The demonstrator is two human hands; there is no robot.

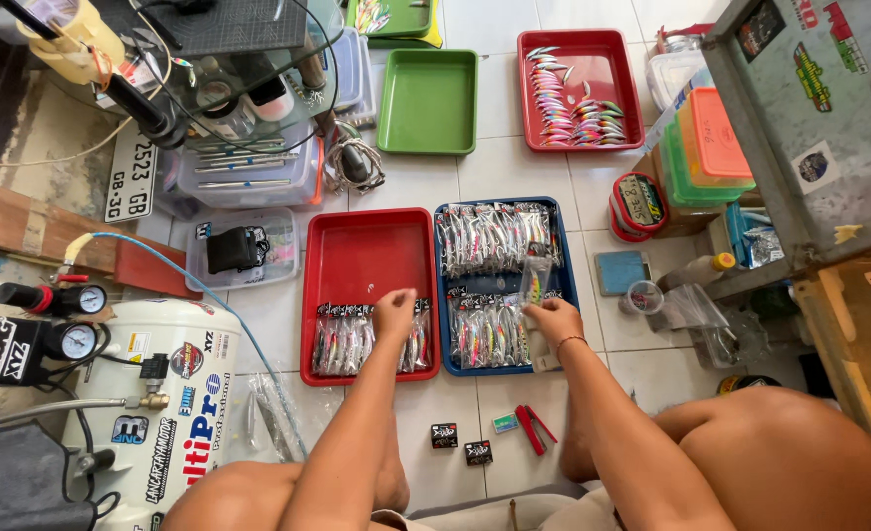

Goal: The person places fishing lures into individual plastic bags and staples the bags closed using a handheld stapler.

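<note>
My left hand point(394, 313) reaches over the near end of a red tray point(368, 246), its fingers on a row of small clear packets with fishing lures point(347, 339). My right hand point(553, 317) is over a blue tray point(563, 285) full of similar packets point(489, 236). It holds a single clear packet point(535, 278) upright by its lower edge, above the tray's near row of packets.
On the tiled floor: a green tray point(427, 101), a second red tray point(620, 59) with loose coloured lures point(568, 98), stacked lidded boxes point(711, 147), a white air compressor point(175, 393), red pliers point(532, 428), two small black boxes point(460, 444), a metal cabinet point(829, 118).
</note>
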